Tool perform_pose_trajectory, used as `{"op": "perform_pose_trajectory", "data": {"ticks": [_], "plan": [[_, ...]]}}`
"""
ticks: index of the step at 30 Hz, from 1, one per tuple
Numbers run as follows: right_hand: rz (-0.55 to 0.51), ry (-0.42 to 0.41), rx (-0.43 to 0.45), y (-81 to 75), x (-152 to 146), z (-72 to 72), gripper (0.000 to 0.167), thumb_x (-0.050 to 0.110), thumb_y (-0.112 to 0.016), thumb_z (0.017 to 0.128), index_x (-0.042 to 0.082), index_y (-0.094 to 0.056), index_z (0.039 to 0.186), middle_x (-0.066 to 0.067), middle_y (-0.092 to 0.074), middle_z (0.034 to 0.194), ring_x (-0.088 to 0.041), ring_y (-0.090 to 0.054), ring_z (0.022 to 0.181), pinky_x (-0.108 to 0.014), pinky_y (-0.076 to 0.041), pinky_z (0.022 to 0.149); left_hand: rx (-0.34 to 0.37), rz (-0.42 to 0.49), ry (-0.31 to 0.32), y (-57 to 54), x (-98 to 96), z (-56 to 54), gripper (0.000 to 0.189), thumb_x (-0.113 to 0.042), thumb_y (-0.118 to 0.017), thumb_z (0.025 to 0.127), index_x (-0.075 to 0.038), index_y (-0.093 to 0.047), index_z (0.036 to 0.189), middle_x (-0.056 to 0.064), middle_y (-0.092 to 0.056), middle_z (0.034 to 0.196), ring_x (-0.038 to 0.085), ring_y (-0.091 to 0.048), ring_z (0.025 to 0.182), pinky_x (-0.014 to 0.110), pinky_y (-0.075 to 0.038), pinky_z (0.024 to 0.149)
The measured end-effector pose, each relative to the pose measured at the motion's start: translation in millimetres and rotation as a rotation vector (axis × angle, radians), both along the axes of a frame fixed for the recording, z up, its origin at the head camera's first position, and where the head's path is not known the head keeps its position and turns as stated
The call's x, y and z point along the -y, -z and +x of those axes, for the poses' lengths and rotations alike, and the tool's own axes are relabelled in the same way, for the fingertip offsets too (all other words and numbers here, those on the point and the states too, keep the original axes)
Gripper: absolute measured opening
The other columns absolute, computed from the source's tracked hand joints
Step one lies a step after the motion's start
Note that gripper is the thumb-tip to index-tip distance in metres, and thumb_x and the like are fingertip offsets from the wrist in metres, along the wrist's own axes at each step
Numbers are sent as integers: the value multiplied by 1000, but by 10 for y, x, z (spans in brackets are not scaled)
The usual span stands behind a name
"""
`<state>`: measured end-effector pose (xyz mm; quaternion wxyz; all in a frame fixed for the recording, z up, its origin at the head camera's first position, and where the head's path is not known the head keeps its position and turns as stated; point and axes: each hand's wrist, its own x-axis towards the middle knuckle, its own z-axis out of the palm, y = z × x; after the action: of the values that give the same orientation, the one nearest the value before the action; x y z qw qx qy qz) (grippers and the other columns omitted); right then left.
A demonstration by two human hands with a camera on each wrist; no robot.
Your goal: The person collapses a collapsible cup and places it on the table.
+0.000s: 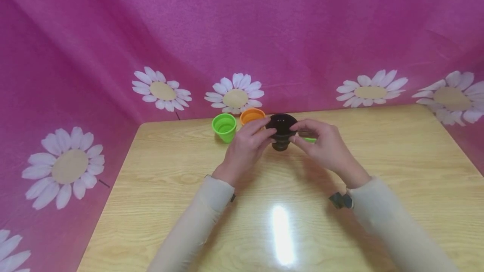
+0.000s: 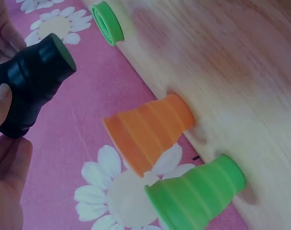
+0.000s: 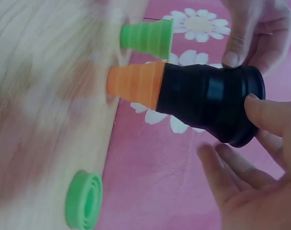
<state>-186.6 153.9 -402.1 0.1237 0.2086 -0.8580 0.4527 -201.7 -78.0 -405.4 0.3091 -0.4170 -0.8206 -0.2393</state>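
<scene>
Between both hands a black collapsible cup (image 1: 280,132) is held above the table, its wide mouth up and its stepped wall drawn out. My left hand (image 1: 245,142) grips the cup's rim from the left, with the thumb on the outer wall. On the opposite side my right hand (image 1: 323,142) pinches the rim between thumb and fingers. An orange collapsible cup (image 2: 150,132) stands extended behind the left hand, partly hidden in the head view. Left of it stands an extended green collapsible cup (image 1: 224,127). A flattened green collapsible cup (image 3: 83,201) lies beyond the right hand.
The light wooden table (image 1: 170,205) ends at the back against a pink curtain (image 1: 287,41) with white daisies. Both standing cups are near that back edge. A bright light reflection (image 1: 282,234) shows on the tabletop.
</scene>
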Motion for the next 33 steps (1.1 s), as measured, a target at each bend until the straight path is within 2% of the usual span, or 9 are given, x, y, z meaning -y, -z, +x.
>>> {"op": "perform_pose_trajectory", "data": {"ticks": [4,7,10,17,22,28,31,33], "plan": [[161,-6,-269,-21,35,19,34,10,-84,82,1,-73,113,-18,-66,125,-37,-62,115,-54,-52,97,-3,-16,-5,-18,23,12,27,-11,-81,86,0,-75,110,17,-69,119,28,-64,114,27,-43,108],[226,-50,-470,-36,72,26,39,8,-86,78,-2,-72,113,-19,-68,118,-37,-62,112,-52,-52,97,-17,-26,-20,-29,38,27,28,-11,-81,86,0,-75,111,16,-70,119,28,-64,113,28,-44,107],[246,-79,-578,-39,94,34,40,5,-87,74,-3,-73,110,-18,-71,110,-37,-64,107,-50,-53,96,-25,-37,-29,-48,49,48,29,-12,-81,86,0,-75,112,16,-70,118,27,-65,113,29,-45,107],[300,-86,-623,-50,94,53,40,3,-86,75,-4,-72,113,-18,-71,110,-36,-67,104,-50,-56,92,-22,-69,-42,-85,60,104,28,-14,-79,89,0,-73,112,14,-71,115,26,-66,110,29,-46,105],[365,-116,-641,-86,83,71,40,4,-85,78,-4,-70,114,-17,-72,103,-32,-69,91,-46,-61,79,-12,-91,-47,-93,75,134,28,-16,-75,93,0,-69,115,10,-72,112,22,-67,106,26,-48,103],[417,-124,-690,-83,72,80,38,5,-79,85,-8,-66,117,-19,-72,97,-32,-70,78,-45,-62,67,-6,-108,-51,-100,82,165,34,-15,-71,95,1,-66,125,11,-71,116,22,-67,106,28,-49,102],[424,-110,-716,-54,79,82,38,2,-77,85,-9,-64,119,-21,-71,97,-33,-70,76,-46,-62,64,-18,-71,-43,-89,57,174,34,-14,-72,95,3,-66,125,13,-72,114,23,-69,102,29,-52,98],[408,-105,-716,-28,88,83,41,-3,-77,82,-10,-64,120,-21,-71,95,-34,-70,75,-46,-62,64,20,-3,-25,-80,36,179,33,-11,-74,93,3,-66,122,13,-73,107,22,-70,94,26,-55,92]]}}
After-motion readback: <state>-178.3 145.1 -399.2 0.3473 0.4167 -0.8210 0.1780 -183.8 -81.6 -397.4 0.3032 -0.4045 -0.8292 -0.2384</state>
